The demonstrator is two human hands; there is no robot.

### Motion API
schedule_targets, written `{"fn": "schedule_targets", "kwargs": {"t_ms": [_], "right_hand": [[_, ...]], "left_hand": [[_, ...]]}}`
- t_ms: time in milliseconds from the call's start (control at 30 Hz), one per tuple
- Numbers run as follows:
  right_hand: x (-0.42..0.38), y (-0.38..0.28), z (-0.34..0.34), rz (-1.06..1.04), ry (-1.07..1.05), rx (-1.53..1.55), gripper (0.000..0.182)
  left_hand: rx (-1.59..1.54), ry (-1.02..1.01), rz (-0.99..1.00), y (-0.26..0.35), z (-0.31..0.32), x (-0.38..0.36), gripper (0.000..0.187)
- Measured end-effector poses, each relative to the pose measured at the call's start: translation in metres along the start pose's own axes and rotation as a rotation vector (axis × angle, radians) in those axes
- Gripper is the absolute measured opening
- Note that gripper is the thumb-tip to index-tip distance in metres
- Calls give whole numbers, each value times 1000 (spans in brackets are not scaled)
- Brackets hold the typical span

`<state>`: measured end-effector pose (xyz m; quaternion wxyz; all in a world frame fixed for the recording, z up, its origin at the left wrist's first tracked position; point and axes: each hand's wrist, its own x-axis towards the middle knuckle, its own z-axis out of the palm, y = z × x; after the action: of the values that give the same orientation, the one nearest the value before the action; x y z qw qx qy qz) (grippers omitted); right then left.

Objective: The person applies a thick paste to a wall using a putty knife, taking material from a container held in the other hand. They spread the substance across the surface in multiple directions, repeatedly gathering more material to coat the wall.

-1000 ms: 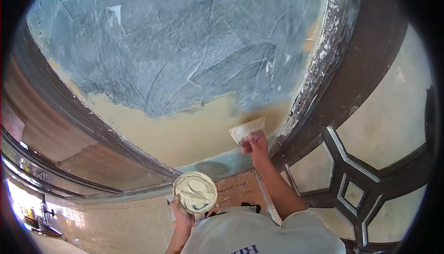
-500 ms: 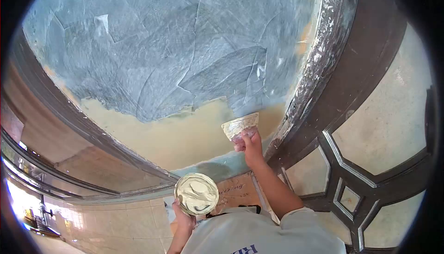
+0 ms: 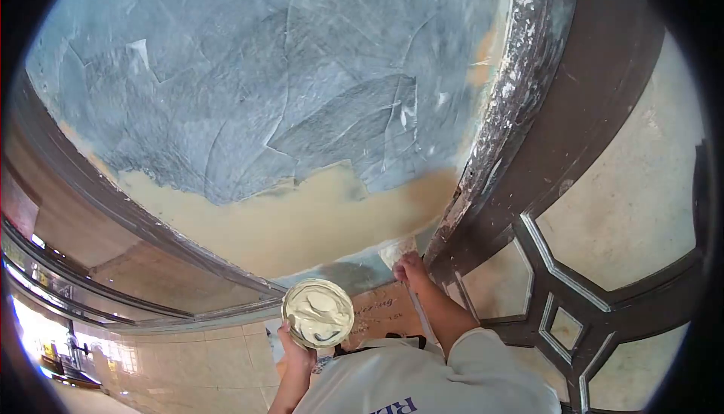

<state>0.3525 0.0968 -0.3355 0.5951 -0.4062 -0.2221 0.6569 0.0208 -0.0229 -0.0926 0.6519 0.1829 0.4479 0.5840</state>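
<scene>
My left hand (image 3: 299, 350) grips a round tub of cream-coloured putty (image 3: 318, 313) from the side, its open top facing me. The putty inside is smeared and swirled. In my right hand (image 3: 411, 269) is a putty knife (image 3: 397, 249), its wide blade coated in pale filler. The blade is low against the wall (image 3: 317, 97), near the bottom right corner by the door frame. Grey-blue, streaky filler covers most of the wall, with a bare cream-yellow band (image 3: 302, 225) below it.
A dark door frame with chipped white flecks (image 3: 504, 101) borders the wall on the right, beside a dark panelled door (image 3: 581, 263). Brown cardboard (image 3: 383, 310) lies on the tiled floor (image 3: 188, 357). Dark trim (image 3: 143, 229) edges the wall at left.
My right hand has moved the putty knife down, from the cream-yellow band to the wall's lower edge. The view has shifted slightly; my left hand still holds the tub in about the same place.
</scene>
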Motion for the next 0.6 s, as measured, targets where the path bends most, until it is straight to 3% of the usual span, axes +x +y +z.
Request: {"fn": "schedule_targets", "kwargs": {"t_ms": [67,200,267,400,467,600], "right_hand": [[-13,2,-12,56,146,-73,21],[-46,-55,13,152,259,-119,23],[-55,-88,30,0,324,-89,22],[-46,-154,50,-120,197,-19,21],[-39,-179,65,-241,182,-152,20],[-24,-183,66,-291,50,-157,30]], "left_hand": [[31,-45,27,0,9,0,66],[62,-29,13,-7,17,-3,66],[16,-66,6,-13,15,-3,66],[59,-46,-12,-20,22,-4,67],[47,-24,-25,-22,28,-4,67],[30,5,-46,-28,36,-4,66]]}}
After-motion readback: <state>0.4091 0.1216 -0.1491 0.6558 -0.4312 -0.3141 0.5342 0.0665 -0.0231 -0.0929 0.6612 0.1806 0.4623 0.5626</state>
